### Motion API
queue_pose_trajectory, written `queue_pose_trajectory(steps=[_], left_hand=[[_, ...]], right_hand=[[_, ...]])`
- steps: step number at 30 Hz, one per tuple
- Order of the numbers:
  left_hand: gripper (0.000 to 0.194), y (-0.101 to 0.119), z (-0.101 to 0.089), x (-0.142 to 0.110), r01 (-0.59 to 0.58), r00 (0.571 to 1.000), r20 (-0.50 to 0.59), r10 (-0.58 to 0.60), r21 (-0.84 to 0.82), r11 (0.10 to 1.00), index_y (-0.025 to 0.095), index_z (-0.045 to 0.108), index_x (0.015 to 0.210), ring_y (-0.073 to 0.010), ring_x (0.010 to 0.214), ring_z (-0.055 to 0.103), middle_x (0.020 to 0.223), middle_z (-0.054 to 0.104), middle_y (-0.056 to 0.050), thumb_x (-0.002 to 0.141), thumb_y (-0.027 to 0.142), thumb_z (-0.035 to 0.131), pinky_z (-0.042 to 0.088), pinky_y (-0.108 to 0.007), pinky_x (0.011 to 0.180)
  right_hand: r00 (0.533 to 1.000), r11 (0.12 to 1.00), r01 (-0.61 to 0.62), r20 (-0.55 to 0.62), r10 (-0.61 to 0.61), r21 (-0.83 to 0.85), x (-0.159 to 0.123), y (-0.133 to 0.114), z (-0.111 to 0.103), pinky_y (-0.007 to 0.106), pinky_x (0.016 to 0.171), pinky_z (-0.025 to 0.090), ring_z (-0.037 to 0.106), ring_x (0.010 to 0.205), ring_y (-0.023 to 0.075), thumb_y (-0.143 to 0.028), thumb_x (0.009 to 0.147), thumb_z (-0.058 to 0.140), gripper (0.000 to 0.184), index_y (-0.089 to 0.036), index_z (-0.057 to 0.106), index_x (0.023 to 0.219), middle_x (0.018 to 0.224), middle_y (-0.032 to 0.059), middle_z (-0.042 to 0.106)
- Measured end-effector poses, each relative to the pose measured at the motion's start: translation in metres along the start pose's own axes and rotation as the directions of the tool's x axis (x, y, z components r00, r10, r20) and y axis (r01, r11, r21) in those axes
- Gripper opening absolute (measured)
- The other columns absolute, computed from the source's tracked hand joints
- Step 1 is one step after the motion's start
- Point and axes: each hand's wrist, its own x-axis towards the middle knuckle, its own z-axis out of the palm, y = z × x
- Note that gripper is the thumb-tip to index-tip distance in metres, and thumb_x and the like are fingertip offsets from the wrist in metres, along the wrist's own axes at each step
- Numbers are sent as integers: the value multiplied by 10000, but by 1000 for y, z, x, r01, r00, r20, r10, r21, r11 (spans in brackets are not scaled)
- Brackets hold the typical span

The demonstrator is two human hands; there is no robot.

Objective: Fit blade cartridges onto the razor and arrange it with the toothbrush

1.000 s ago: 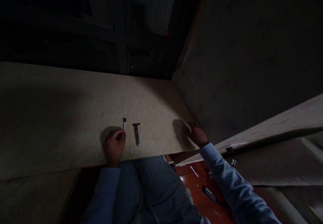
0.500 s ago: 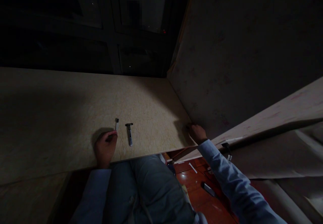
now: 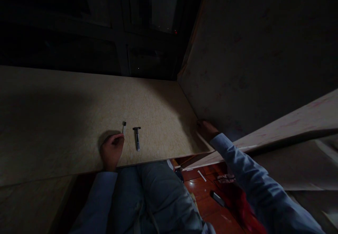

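My left hand [image 3: 112,150] rests on a large speckled beige board [image 3: 66,114] near its front edge, fingers curled around the shaft of a small slim tool [image 3: 123,126] whose dark tip points away from me. Just right of it a dark T-headed tool [image 3: 136,138] lies loose on the board. My right hand [image 3: 207,127] reaches to the corner where the flat board meets an upright panel [image 3: 253,58]; its fingers press into that joint and are mostly in shadow.
A second pale panel [image 3: 290,125] slants across the right. Below the board's edge are my knees in grey trousers [image 3: 158,195] and a reddish wooden floor [image 3: 211,206] with small loose parts. Dark window frames [image 3: 126,33] stand behind.
My right hand has slid further along the joint, away from me, towards the upright panel. My left hand stays on the small tool. The view has shifted slightly.
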Motion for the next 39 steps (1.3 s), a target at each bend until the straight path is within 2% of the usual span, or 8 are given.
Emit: queue_pose_trajectory(steps=[7, 13, 18, 22, 26, 32, 36, 39], left_hand=[[232, 0, 1, -1, 23, 1000, -8, -23, -29, 999, 199, 740, 832, -230, 777, 687, 877, 756, -65, 747, 359, 595, 557, -387, 790], [236, 1, 2, -2, 47, 999, -2, -47, -32, 998, 202, 743, 851, -223, 788, 686, 889, 755, -59, 757, 354, 589, 553, -370, 798], [238, -4, 4, -1, 44, 999, -11, -45, -59, 997, 197, 750, 855, -222, 764, 680, 873, 758, -58, 741, 346, 604, 547, -366, 766], [222, -3, 6, -1, 47, 999, -22, -48, -68, 997, 201, 753, 842, -217, 742, 679, 861, 766, -51, 740, 332, 606, 538, -361, 753], [216, -2, 5, -3, 24, 1000, -17, -25, -63, 998, 205, 753, 840, -205, 714, 666, 858, 764, -50, 747, 315, 592, 533, -349, 728], [198, 1, 4, -6, -22, 999, -27, 21, -51, 998, 201, 752, 829, -201, 696, 657, 837, 758, -53, 762, 300, 594, 522, -341, 708], [176, -1, 5, -7, -38, 999, -38, 36, -46, 998, 203, 753, 834, -189, 686, 656, 837, 761, -50, 768, 263, 601, 517, -323, 692], [166, -3, 6, -7, -56, 998, -46, 54, -55, 997, 205, 753, 838, -186, 706, 670, 835, 762, -46, 779, 246, 603, 520, -314, 700]], right_hand=[[996, 999, -9, 86, 13, -53, 20, 3, 1, 335, 847, 494, 707, 1007, 277, -93, 872, 527, 358, -75, 729, 1167, 1140, 213, 747], [993, 996, 57, 105, -50, -71, 14, -9, 5, 285, 806, 502, 715, 1019, 261, -126, 896, 532, 322, -66, 735, 1139, 1140, 208, 747], [986, 989, 135, 109, -128, -58, 8, -32, 3, 252, 725, 487, 738, 956, 242, -160, 900, 540, 263, -124, 771, 1020, 1054, 162, 778], [968, 971, 238, 89, -235, -18, 5, -62, 2, 242, 711, 470, 736, 917, 225, -149, 891, 559, 231, -142, 773, 975, 1014, 140, 787], [927, 928, 369, 54, -372, 49, 4, -102, 4, 241, 727, 465, 728, 892, 210, -167, 888, 591, 197, -167, 774, 962, 998, 113, 790], [831, 813, 553, -54, -553, 182, 2, -158, 2, 242, 756, 480, 723, 914, 196, -152, 868, 613, 229, -213, 768, 1025, 1042, 65, 784], [766, 692, 640, -202, -611, 335, 5, -181, -4, 275, 791, 514, 727, 889, 199, -98, 846, 612, 281, -204, 774, 1049, 1037, 70, 784], [743, 642, 667, -268, -614, 378, 12, -193, -7, 285, 829, 523, 726, 911, 194, -107, 869, 594, 273, -218, 779, 1036, 1035, 55, 784]])
